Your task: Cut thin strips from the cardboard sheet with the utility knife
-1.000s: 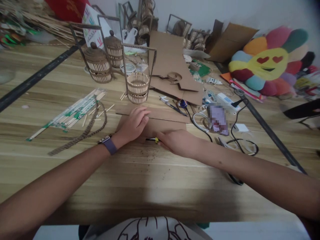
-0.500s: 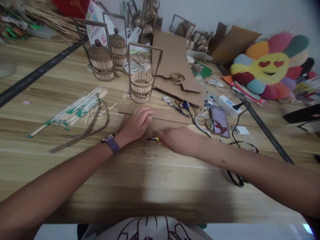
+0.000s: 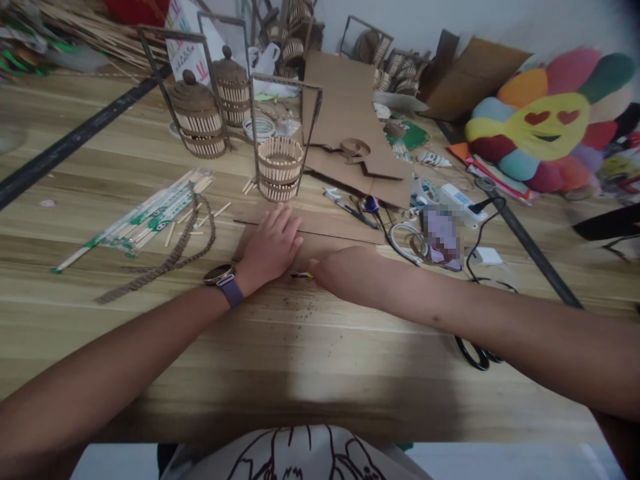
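Note:
My left hand lies flat on a piece of brown cardboard, fingers stretched toward the far side. Just right of it my right hand is closed around a slim black-and-yellow tool. Only the tool's end sticks out to the left, low over the cardboard's near edge; its kind is not clear. Beyond my hands stands a small round basket of short wooden sticks with a tall cardboard handle. Dark crumbs are scattered on the wooden table nearer to me.
Left lie packaged wooden sticks and a ribbed cardboard strip. Two lidded baskets stand behind. A large cardboard sheet, pliers-like tool, phone, power strip, cables and a flower cushion occupy the right.
My left hand has flattened, its fingers now spread forward on the cardboard. The right hand, still gripping the tool, has shifted slightly left. The whole view has tilted a little.

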The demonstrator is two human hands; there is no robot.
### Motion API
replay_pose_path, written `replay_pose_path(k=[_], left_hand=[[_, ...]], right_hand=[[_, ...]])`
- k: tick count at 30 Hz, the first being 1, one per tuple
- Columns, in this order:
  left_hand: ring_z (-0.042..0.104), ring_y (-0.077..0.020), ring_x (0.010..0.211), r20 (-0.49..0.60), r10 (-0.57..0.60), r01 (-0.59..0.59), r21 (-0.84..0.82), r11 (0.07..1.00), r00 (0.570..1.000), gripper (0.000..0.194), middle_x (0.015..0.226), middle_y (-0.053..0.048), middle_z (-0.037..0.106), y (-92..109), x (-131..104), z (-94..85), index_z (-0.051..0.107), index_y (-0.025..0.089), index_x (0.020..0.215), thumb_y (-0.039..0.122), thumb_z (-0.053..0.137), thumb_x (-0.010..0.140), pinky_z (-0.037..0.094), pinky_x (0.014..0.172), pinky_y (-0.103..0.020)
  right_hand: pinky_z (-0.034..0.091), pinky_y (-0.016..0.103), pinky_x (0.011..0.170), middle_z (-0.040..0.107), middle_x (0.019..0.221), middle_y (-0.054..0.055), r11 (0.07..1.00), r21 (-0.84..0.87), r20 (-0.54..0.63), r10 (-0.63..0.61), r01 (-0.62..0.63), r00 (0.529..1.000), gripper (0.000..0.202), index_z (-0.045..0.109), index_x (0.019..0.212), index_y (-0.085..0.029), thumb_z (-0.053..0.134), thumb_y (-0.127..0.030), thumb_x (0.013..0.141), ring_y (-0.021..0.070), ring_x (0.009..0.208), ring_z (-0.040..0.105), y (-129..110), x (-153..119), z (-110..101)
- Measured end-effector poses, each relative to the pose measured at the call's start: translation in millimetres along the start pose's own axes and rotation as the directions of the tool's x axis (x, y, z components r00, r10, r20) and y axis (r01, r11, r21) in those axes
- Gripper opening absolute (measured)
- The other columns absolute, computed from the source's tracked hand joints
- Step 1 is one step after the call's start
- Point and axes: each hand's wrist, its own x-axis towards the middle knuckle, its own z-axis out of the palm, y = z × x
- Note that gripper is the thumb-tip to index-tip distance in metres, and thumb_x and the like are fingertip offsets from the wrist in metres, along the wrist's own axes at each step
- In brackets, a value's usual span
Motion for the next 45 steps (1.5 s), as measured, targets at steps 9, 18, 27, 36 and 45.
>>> replay_pose_path(k=[9, 18, 27, 36, 45], left_hand=[[0.033, -0.0349, 0.141, 0.093, -0.014, 0.008, 0.073, 0.997, 0.996, 0.045, 0.149, -0.024, 0.041, 6, 0, -4.7, 0.049, 0.004, 0.136, 0.029, 0.038, 0.1, 0.026, 0.115, -0.053], [0.036, -0.0343, 0.139, 0.051, 0.011, -0.015, 0.068, 0.998, 0.999, 0.043, 0.148, -0.021, 0.044, 1, -1, -0.2, 0.049, 0.008, 0.135, 0.03, 0.037, 0.1, 0.029, 0.113, -0.054], [0.036, -0.0357, 0.139, 0.09, -0.008, 0.0, 0.087, 0.996, 0.996, 0.045, 0.147, -0.023, 0.043, 5, 0, -6.6, 0.049, 0.004, 0.135, 0.029, 0.037, 0.1, 0.028, 0.115, -0.053], [0.038, -0.035, 0.137, 0.085, 0.008, -0.016, 0.102, 0.995, 0.996, 0.044, 0.146, -0.022, 0.045, 5, 0, -7.6, 0.051, 0.006, 0.133, 0.03, 0.035, 0.099, 0.03, 0.114, -0.053], [0.038, -0.0355, 0.138, 0.084, 0.027, -0.035, 0.09, 0.995, 0.996, 0.045, 0.145, -0.024, 0.046, 4, 0, -7.6, 0.051, 0.005, 0.132, 0.03, 0.033, 0.099, 0.03, 0.114, -0.054]], right_hand=[[0.033, 0.028, 0.048, 0.075, 0.076, 0.007, 0.987, -0.107, 0.022, -0.122, 0.123, 0.992, 0.024, 0.068, 0.108, -0.021, 0.046, -0.021, 0.097, 0.025, 0.068, 0.071, 13, -8, 2], [0.026, 0.027, 0.048, 0.072, 0.073, 0.003, 0.988, -0.026, 0.032, -0.152, 0.153, 0.988, 0.02, 0.063, 0.111, -0.019, 0.052, -0.023, 0.096, 0.0184, 0.064, 0.068, 29, -21, 7], [0.023, 0.027, 0.049, 0.07, 0.073, 0.003, 0.989, 0.03, 0.046, -0.145, 0.144, 0.988, 0.024, 0.06, 0.115, -0.019, 0.048, -0.019, 0.095, 0.0162, 0.062, 0.066, 46, -39, 19], [0.017, 0.028, 0.046, 0.07, 0.071, 0.004, 0.992, -0.084, 0.102, -0.081, 0.09, 0.991, 0.027, 0.057, 0.119, -0.019, 0.043, -0.016, 0.096, 0.0164, 0.054, 0.061, 56, -58, 24], [0.02, 0.031, 0.047, 0.07, 0.079, 0.006, 0.999, -0.032, 0.097, -0.018, 0.021, 0.995, 0.028, 0.057, 0.118, -0.022, 0.042, -0.014, 0.095, 0.0184, 0.06, 0.063, 70, -80, 34]])
